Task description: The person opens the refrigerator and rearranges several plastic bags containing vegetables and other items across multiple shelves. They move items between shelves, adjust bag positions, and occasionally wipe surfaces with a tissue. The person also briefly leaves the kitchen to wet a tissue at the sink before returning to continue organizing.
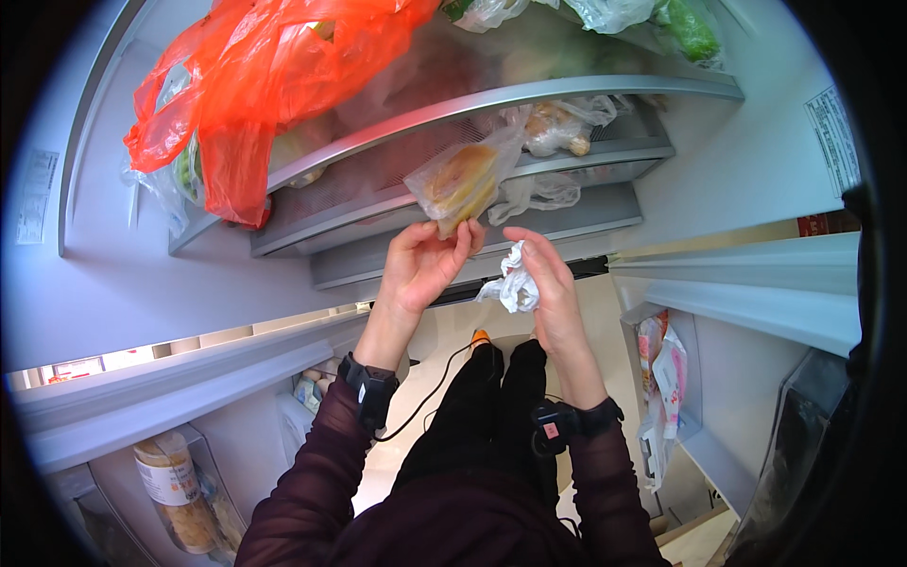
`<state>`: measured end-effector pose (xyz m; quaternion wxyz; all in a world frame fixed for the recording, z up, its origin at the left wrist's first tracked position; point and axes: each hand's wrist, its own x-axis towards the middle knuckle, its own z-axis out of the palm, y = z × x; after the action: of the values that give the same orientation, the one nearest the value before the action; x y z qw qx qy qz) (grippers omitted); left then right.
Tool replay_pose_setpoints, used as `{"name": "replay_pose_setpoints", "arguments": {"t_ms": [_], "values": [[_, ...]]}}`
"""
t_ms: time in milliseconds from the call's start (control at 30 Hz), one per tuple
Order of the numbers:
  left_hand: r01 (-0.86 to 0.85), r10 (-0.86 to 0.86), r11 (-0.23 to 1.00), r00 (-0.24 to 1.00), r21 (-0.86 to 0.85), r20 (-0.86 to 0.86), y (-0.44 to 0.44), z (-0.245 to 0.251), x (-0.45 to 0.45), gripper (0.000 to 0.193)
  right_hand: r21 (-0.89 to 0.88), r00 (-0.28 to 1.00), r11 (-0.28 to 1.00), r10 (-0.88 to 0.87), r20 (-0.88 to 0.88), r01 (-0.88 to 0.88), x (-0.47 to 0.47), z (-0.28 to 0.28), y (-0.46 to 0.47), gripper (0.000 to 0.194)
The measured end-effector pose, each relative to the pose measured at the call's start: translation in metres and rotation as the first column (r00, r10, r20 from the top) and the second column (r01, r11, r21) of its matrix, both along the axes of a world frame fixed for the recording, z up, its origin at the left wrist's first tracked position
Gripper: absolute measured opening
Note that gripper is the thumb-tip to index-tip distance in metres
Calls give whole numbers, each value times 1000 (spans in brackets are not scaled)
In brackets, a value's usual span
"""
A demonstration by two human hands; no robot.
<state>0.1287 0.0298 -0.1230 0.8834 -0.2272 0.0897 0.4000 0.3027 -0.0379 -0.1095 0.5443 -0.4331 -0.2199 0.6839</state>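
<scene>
Before me is an open refrigerator. My left hand (429,262) pinches the lower end of a clear plastic bag of yellow-brown food (462,178) at the front of the shelves; what the food is I cannot tell. In my right hand (556,290) is a crumpled white tissue or cloth (517,283), held between thumb and fingers. The two hands are apart. Behind the bagged food, a knotted clear bag with brownish round items (556,129) lies on a glass shelf, and a crumpled clear bag (535,195) lies lower down.
A red plastic bag (283,78) hangs over the upper shelf's edge (496,99) at left. Green produce in plastic (684,32) lies at upper right. Open doors flank me: the left holds a labelled jar (173,489), the right several packets (662,383). A black cable (432,393) hangs near my legs.
</scene>
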Motion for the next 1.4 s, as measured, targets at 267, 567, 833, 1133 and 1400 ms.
{"name": "replay_pose_setpoints", "arguments": {"t_ms": [267,567,833,1133,1400], "values": [[290,329,814,484,503,-811,-2,12,-1,45,37,996,997,59,62,-61,0,-3,9,47],[561,564,568,268,602,-781,-5,7,9,40,44,997,996,75,33,-77,-2,-18,25,50],[319,385,775,448,546,-807,-28,-38,-1,31,-101,989,994,28,-144,-42,26,-58,-36,47],[161,-215,976,612,-147,-761,-73,-222,54,26,-570,928,818,-267,-260,75,69,-137,-214,39],[-180,-87,900,819,-397,-568,-30,-379,80,48,-436,900,899,-232,-368,54,87,-145,-202,41]]}}
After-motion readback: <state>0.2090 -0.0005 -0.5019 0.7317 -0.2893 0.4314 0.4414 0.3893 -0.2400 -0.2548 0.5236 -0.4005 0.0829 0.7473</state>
